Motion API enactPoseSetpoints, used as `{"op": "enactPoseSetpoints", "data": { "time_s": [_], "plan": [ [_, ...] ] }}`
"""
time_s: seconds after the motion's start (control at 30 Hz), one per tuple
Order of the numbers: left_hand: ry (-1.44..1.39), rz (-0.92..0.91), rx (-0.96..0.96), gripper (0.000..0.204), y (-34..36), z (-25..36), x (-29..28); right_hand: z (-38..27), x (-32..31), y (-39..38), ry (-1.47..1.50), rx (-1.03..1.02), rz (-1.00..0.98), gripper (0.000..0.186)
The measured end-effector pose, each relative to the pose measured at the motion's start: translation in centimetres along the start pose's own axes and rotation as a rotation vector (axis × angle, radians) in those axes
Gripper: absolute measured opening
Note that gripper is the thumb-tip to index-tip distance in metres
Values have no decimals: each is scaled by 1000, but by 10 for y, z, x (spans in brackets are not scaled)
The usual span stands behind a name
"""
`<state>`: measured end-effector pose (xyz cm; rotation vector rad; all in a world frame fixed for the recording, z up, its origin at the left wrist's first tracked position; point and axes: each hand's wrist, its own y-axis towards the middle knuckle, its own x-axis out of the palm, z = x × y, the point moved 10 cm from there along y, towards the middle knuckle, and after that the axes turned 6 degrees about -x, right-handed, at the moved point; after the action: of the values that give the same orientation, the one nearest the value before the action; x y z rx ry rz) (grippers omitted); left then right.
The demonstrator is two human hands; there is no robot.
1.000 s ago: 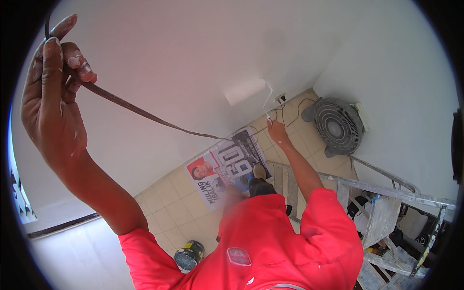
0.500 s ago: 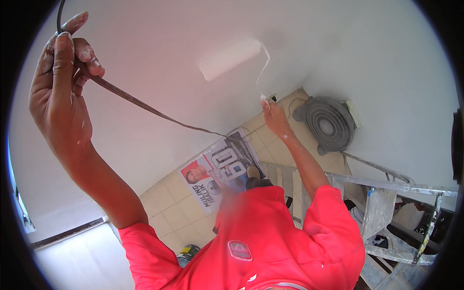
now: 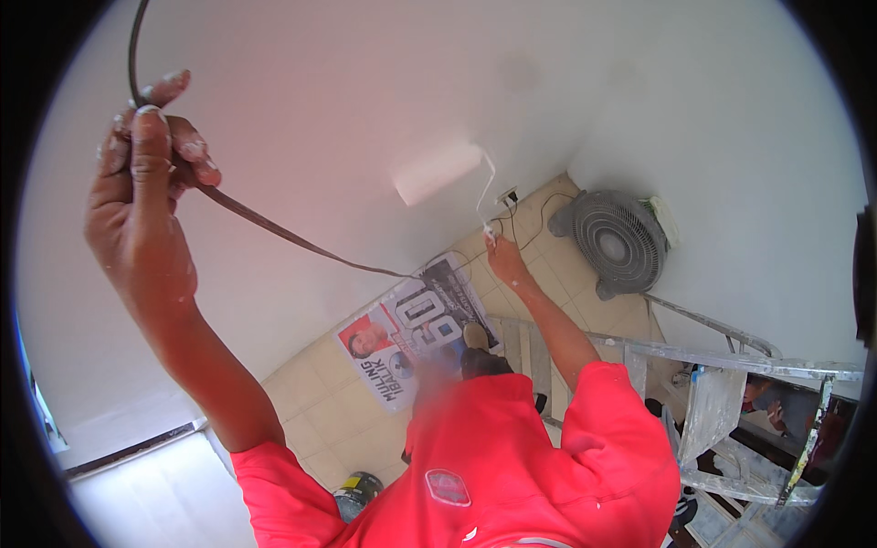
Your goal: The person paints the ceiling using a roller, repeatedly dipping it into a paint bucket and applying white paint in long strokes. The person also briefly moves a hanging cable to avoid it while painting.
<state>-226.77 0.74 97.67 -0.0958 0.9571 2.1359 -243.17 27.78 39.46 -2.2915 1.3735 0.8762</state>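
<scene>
Up at the left, my left hand (image 3: 144,205) pinches a long dark cable (image 3: 274,236) between thumb and fingers. White paint flecks its fingertips. From there the cable runs up past the fingers, and down to the right along the wall (image 3: 292,100) toward the floor. My right hand (image 3: 507,260), stretched ahead, is closed round the handle of a paint roller (image 3: 438,173); the grip itself is mostly hidden by the fingers. Its white sleeve lies against the low part of the pale wall, joined to the hand by a thin bent frame.
A grey floor fan (image 3: 614,242) sits in the corner, near a plugged-in wall socket (image 3: 508,197) with trailing wires. A printed poster sheet (image 3: 388,352) covers tiles beside my foot. On the right stands a paint-spattered metal ladder (image 3: 717,416); a can (image 3: 358,491) is at the lower left.
The roller and my right hand have moved down the wall, uncovering the socket. My left hand has shifted lower and slightly right, still pinching the cable.
</scene>
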Motion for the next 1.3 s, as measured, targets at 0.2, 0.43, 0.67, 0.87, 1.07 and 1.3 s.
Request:
{"op": "enactPoseSetpoints", "data": {
  "time_s": [0.2, 0.43, 0.67, 0.87, 1.07, 1.3],
  "plan": [
    [-12, -5, -180, 26, -13, -32, 34, 40, 33, -18, -60, 69, -138, 52],
    [-220, -80, -290, 26, -21, -62, 80, 29, -41, -77, 389, 448, -22, 58],
    [-229, -116, -246, 46, -33, -76, 123, -24, -158, -157, 604, 401, 414, 46],
    [-312, -151, -314, 41, -154, -87, 155, -130, -241, -237, 69, -123, 729, 45],
    [-674, -621, -463, 54, -360, -23, 195, -248, -209, -237, 325, -254, 424, 50],
    [-665, -53, -563, 52, -393, -70, 114, -324, -98, -219, 551, -541, 95, 84]
  ]
}}
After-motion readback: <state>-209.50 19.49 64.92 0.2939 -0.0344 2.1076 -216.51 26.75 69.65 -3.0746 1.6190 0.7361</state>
